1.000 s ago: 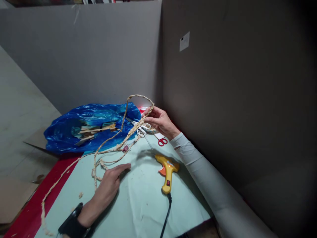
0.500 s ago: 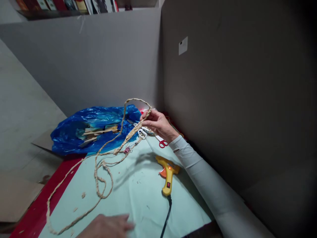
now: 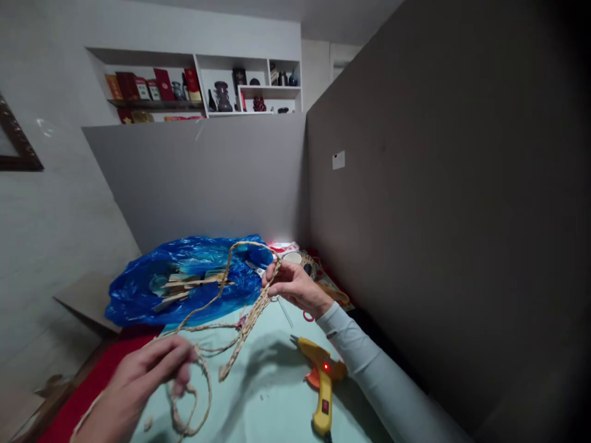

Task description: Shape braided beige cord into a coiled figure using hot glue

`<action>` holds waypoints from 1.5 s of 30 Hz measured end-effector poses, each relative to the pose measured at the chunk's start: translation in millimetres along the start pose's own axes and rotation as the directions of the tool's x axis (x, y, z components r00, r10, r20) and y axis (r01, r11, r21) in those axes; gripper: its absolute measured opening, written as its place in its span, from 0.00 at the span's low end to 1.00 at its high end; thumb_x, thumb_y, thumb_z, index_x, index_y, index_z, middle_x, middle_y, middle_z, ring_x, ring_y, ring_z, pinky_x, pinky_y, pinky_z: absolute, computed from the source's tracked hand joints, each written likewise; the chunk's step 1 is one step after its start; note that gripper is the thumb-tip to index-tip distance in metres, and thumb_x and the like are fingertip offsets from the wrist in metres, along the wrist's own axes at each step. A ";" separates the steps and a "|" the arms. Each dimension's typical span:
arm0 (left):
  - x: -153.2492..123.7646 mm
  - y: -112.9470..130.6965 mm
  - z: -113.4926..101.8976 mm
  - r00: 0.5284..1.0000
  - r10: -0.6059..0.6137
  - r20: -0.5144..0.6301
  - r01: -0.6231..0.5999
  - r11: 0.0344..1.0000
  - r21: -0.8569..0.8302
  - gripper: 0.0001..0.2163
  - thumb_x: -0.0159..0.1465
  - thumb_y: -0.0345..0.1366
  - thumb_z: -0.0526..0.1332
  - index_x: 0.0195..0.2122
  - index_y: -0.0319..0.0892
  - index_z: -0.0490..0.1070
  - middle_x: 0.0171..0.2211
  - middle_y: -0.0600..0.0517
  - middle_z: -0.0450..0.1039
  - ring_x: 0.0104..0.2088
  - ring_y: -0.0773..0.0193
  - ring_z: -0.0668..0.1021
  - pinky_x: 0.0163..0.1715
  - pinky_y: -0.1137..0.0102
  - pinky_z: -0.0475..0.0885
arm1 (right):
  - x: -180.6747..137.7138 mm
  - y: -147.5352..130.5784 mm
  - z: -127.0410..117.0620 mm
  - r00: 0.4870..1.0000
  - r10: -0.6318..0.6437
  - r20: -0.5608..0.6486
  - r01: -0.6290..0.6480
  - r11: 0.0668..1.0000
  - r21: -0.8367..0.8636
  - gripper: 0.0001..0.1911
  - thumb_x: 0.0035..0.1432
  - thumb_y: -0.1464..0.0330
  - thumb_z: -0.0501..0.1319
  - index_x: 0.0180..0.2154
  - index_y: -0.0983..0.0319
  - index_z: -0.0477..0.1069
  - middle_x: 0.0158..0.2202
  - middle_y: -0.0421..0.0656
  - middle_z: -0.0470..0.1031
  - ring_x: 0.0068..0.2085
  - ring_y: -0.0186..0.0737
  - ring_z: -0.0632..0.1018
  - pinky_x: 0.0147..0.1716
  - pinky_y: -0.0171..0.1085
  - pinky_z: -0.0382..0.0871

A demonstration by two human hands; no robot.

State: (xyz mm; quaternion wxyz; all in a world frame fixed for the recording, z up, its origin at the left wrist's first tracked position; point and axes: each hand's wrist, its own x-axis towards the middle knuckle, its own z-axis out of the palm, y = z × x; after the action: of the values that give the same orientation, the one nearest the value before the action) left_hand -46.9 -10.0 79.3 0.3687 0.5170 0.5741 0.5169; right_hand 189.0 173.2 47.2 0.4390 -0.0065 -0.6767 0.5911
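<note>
My right hand (image 3: pixel 298 288) pinches a braided straw rope (image 3: pixel 248 323) between thumb and fingers above the table. A flat braided length hangs down to the left from the grip. A thinner strand loops above it and runs left, then down to the tabletop. My left hand (image 3: pixel 143 384) is at the lower left, beside the loose coils of the rope; its fingers look bent but are smeared by motion, so I cannot tell whether they grip the strand. A yellow glue gun (image 3: pixel 325 384) with an orange trigger and a lit red light lies below my right forearm.
A blue plastic bag (image 3: pixel 189 249) with wooden sticks (image 3: pixel 194 282) lies at the back left. Scissors (image 3: pixel 256 268) and a white cup (image 3: pixel 292 258) are behind my right hand. Grey panels (image 3: pixel 221 178) stand at the back and right. The table has a pale green cover (image 3: pixel 258 418).
My left hand has risen from the bottom edge toward the rope coils. The view has tilted up, showing more shelf. My right hand keeps its pinch, and the braided length now hangs lower.
</note>
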 end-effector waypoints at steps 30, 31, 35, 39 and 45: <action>31.2 2.7 103.8 0.996 -0.023 -0.087 -0.029 0.831 -0.555 0.16 0.49 0.48 0.77 0.31 0.44 0.79 0.23 0.56 0.73 0.23 0.70 0.68 0.24 0.75 0.65 | -4.0 -51.6 52.9 0.986 -0.089 -0.144 0.006 0.870 -0.493 0.07 0.59 0.63 0.70 0.31 0.58 0.77 0.30 0.38 0.74 0.31 0.37 0.72 0.33 0.37 0.67; 30.2 3.3 104.4 0.996 -0.035 -0.086 -0.020 0.825 -0.565 0.16 0.48 0.48 0.77 0.30 0.44 0.79 0.23 0.56 0.73 0.23 0.70 0.68 0.23 0.75 0.65 | -4.7 -52.1 54.4 0.985 -0.101 -0.139 0.017 0.862 -0.507 0.08 0.58 0.63 0.70 0.31 0.58 0.76 0.29 0.38 0.73 0.30 0.37 0.72 0.33 0.37 0.67; 27.2 4.7 105.3 0.997 -0.064 -0.051 0.022 0.807 -0.590 0.16 0.48 0.48 0.77 0.31 0.45 0.79 0.24 0.57 0.72 0.22 0.71 0.68 0.23 0.76 0.64 | -6.9 -54.8 55.1 0.986 -0.120 -0.116 0.040 0.843 -0.536 0.10 0.59 0.63 0.70 0.29 0.60 0.76 0.27 0.38 0.72 0.29 0.35 0.72 0.32 0.35 0.67; 24.6 4.8 104.3 0.998 -0.060 -0.001 0.048 0.810 -0.584 0.13 0.53 0.45 0.75 0.32 0.44 0.78 0.25 0.57 0.71 0.22 0.72 0.66 0.23 0.76 0.63 | -7.0 -62.1 46.4 0.998 -0.061 -0.031 0.035 0.845 -0.533 0.10 0.61 0.61 0.68 0.32 0.62 0.79 0.29 0.39 0.76 0.30 0.35 0.74 0.33 0.35 0.68; 19.5 4.9 105.2 0.998 -0.052 0.030 0.060 0.841 -0.537 0.09 0.59 0.44 0.72 0.33 0.45 0.78 0.27 0.56 0.71 0.26 0.70 0.67 0.26 0.77 0.64 | -7.3 -81.0 38.4 1.000 -0.012 -0.029 -0.006 0.821 -0.571 0.09 0.63 0.68 0.67 0.45 0.63 0.81 0.36 0.42 0.80 0.37 0.37 0.77 0.38 0.35 0.69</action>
State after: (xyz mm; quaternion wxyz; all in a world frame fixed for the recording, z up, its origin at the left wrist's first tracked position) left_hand 51.2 31.0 65.8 0.5179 0.3799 0.4182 0.6423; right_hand 211.7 114.5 111.4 0.4283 -0.1455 -0.8156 0.3608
